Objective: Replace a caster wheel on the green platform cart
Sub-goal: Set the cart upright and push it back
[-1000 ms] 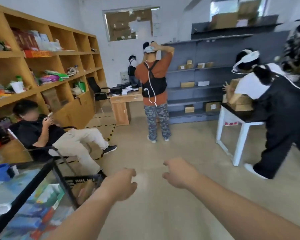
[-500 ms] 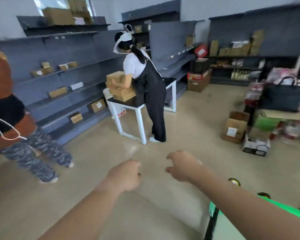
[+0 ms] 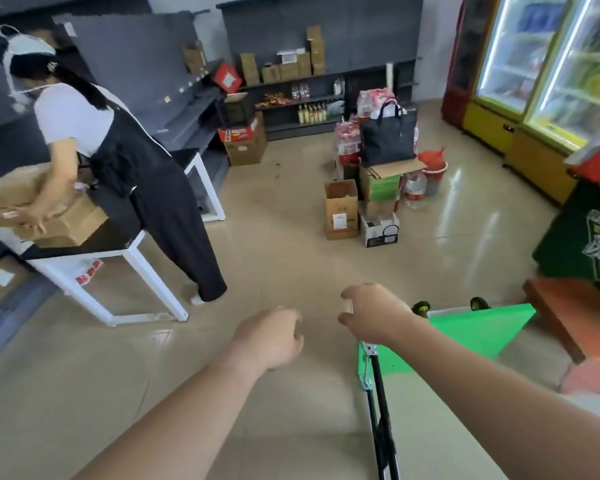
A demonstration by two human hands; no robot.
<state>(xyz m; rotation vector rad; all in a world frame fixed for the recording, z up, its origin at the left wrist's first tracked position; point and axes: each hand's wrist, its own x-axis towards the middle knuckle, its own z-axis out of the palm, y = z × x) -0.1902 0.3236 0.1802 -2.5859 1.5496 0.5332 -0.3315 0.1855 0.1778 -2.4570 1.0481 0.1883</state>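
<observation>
**Hands above the floor, cart at lower right**

Fingers. We record the left hand (image 3: 271, 336) at lower centre of the frame, back of the hand up. Its fingers are loosely curled under and it grasps nothing and touches nothing that we can see. The right hand (image 3: 374, 315) sits just to its right, with the fingers curled inward and the thumb towards the left hand. A small pale blur shows at its fingertips (image 3: 347, 308). We cannot tell whether this is something pinched or only glare. The two hands are near each other but apart.

Task item. The green platform cart (image 3: 475, 332) is on the tiled floor at lower right, partly behind the right forearm. Two dark caster wheels (image 3: 420, 309) show at its far edge. Its black handle (image 3: 381, 427) runs down to the bottom edge of the frame. We cannot tell whether the right hand touches the cart.

Writing. A white label on an open cardboard box (image 3: 340, 209) at centre is too blurred to read. The large white characters on a dark green panel (image 3: 589, 244) at the right edge are also not legible.

Surroundings. At left, a person in a white shirt (image 3: 118, 157) leans on cardboard boxes on a white table (image 3: 146, 265). A dark tote bag (image 3: 388, 136) tops a stack of cartons at centre. Lit glass-door fridges (image 3: 548, 64) stand at upper right.
</observation>
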